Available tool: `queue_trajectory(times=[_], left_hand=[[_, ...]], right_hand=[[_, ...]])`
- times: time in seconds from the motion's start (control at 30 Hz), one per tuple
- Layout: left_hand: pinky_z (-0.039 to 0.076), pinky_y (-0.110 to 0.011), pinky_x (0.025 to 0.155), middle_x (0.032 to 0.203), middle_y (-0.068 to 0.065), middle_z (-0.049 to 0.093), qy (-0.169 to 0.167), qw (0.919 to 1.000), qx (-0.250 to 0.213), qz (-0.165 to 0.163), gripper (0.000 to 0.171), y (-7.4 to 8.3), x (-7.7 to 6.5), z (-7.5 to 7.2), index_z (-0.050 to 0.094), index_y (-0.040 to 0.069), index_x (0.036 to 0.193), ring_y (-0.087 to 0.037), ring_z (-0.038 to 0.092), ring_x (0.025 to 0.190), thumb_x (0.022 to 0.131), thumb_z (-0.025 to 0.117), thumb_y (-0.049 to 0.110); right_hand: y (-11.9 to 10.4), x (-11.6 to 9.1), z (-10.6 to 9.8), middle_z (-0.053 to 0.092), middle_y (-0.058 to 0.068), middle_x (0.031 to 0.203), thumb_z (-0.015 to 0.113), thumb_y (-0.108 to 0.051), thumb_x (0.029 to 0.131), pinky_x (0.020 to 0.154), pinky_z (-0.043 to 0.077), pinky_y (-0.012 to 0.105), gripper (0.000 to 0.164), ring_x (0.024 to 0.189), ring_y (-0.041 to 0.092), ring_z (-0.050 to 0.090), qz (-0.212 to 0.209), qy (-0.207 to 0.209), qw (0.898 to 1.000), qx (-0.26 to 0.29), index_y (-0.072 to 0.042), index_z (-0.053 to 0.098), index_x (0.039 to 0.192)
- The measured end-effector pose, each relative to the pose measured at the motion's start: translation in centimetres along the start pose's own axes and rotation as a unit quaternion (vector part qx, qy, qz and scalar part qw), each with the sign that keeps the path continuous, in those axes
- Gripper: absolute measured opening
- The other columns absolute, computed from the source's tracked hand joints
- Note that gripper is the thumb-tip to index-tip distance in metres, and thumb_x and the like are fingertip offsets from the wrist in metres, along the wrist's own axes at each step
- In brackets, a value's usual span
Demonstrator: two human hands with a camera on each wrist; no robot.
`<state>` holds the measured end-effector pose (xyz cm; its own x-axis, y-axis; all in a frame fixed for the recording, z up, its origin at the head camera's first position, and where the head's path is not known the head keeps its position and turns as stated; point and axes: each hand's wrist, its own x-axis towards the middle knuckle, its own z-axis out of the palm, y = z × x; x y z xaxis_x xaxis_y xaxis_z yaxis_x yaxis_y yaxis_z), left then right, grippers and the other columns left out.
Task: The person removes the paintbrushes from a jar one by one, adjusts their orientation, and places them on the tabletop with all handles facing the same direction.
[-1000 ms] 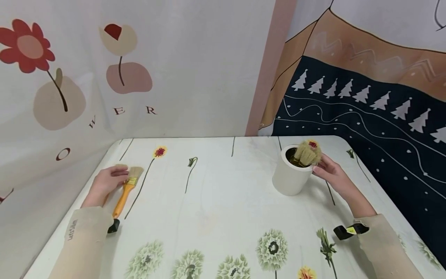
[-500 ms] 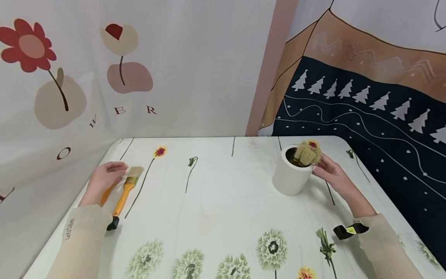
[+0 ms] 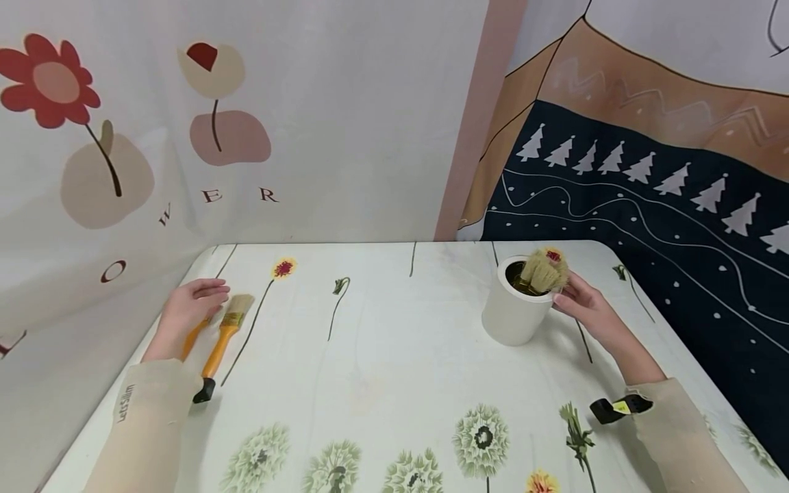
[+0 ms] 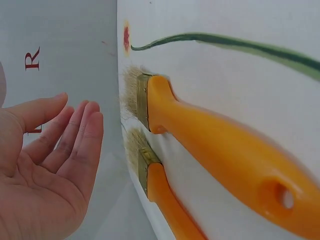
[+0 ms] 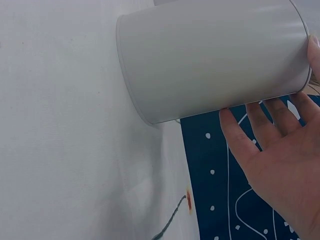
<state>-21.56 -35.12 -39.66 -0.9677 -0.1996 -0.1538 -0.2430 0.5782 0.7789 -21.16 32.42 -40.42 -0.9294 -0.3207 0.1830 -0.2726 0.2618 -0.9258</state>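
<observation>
My left hand [image 3: 192,311] hovers with loosely bent fingers over two paintbrushes on the table and holds nothing. One flat paintbrush [image 3: 218,352] with an orange handle lies beside the hand; the second paintbrush [image 4: 167,197] is partly hidden under it in the head view. The left wrist view shows the left palm [image 4: 50,185] apart from both brushes. At the right, my right hand [image 3: 588,308] holds the side of a white cylindrical pot [image 3: 514,318], thumb near the rim and fingers against the far side. Pale brush bristles [image 3: 545,270] stick out of the pot, leaning right.
A white cloth [image 3: 382,370] printed with flowers covers the table. A white curtain [image 3: 345,123] hangs behind it, and a dark blue printed cloth [image 3: 666,226] hangs on the right. A black strap [image 3: 619,409] is on the right wrist.
My left hand has drawn away from the brushes' bristles, its fingers lifting and then shifting slightly. The right hand and the pot have stayed still.
</observation>
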Motion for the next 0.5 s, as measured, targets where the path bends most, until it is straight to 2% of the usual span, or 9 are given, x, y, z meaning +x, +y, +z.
queue_trajectory(times=[0.03,0.1,0.23,0.27,0.37,0.47,0.5], left_hand=[[0.055,-0.009,0.076,0.145,-0.025,0.050,0.010,0.9999,-0.009,-0.008,0.057,0.1,0.0,0.1,0.042,-0.002,0.147,-0.023,0.059,0.115,0.102,0.056,0.031],[0.056,-0.011,0.077,0.145,-0.025,0.051,0.012,0.9998,-0.012,-0.003,0.056,0.4,0.0,0.3,0.042,-0.003,0.147,-0.027,0.058,0.118,0.102,0.055,0.030],[0.057,-0.013,0.079,0.144,-0.025,0.052,0.012,0.9998,-0.015,0.004,0.052,0.9,-0.2,0.6,0.042,-0.002,0.147,-0.031,0.058,0.123,0.104,0.051,0.026],[0.057,-0.013,0.081,0.146,-0.027,0.049,0.004,0.9999,-0.008,0.015,0.053,1.0,-0.2,0.7,0.040,-0.004,0.148,-0.035,0.055,0.126,0.105,0.049,0.026],[0.057,-0.014,0.084,0.146,-0.027,0.050,0.006,0.9999,-0.007,0.014,0.053,1.4,-0.2,1.0,0.040,-0.002,0.149,-0.036,0.053,0.128,0.105,0.049,0.027],[0.057,-0.023,0.091,0.144,-0.026,0.052,0.014,0.9998,-0.008,0.015,0.053,1.4,0.2,1.3,0.042,-0.001,0.148,-0.036,0.055,0.127,0.104,0.053,0.027],[0.058,-0.024,0.091,0.142,-0.023,0.055,0.023,0.9996,-0.013,0.008,0.052,1.3,0.4,1.4,0.044,0.001,0.146,-0.033,0.058,0.123,0.103,0.056,0.028]], right_hand=[[0.0,0.0,0.0,0.043,-0.028,0.135,0.046,-0.011,0.106,0.092,0.049,0.006,0.062,0.119,-0.016,0.050,0.001,0.000,1.000,-0.001,-0.006,0.015,0.160],[0.0,-0.1,0.0,0.043,-0.027,0.137,0.046,-0.012,0.106,0.093,0.048,0.006,0.063,0.119,-0.017,0.049,0.002,0.000,1.000,-0.002,-0.007,0.014,0.160],[0.0,-0.1,0.0,0.041,-0.026,0.138,0.046,-0.014,0.106,0.093,0.048,0.006,0.063,0.119,-0.018,0.048,0.007,0.001,1.000,-0.005,-0.009,0.015,0.160],[0.0,-0.1,0.0,0.041,-0.026,0.138,0.046,-0.014,0.106,0.093,0.048,0.006,0.063,0.119,-0.018,0.048,0.007,0.001,1.000,-0.005,-0.009,0.015,0.160],[0.1,-0.1,0.0,0.041,-0.027,0.137,0.046,-0.015,0.107,0.094,0.048,0.007,0.062,0.119,-0.018,0.048,0.004,-0.001,1.000,-0.007,-0.009,0.015,0.160],[0.2,0.0,0.0,0.041,-0.028,0.137,0.046,-0.015,0.107,0.094,0.048,0.007,0.062,0.119,-0.018,0.048,0.000,-0.002,1.000,-0.008,-0.008,0.016,0.160],[0.2,0.0,-0.1,0.041,-0.028,0.137,0.045,-0.015,0.107,0.094,0.048,0.007,0.062,0.119,-0.018,0.048,-0.001,-0.003,1.000,-0.008,-0.008,0.016,0.160]])
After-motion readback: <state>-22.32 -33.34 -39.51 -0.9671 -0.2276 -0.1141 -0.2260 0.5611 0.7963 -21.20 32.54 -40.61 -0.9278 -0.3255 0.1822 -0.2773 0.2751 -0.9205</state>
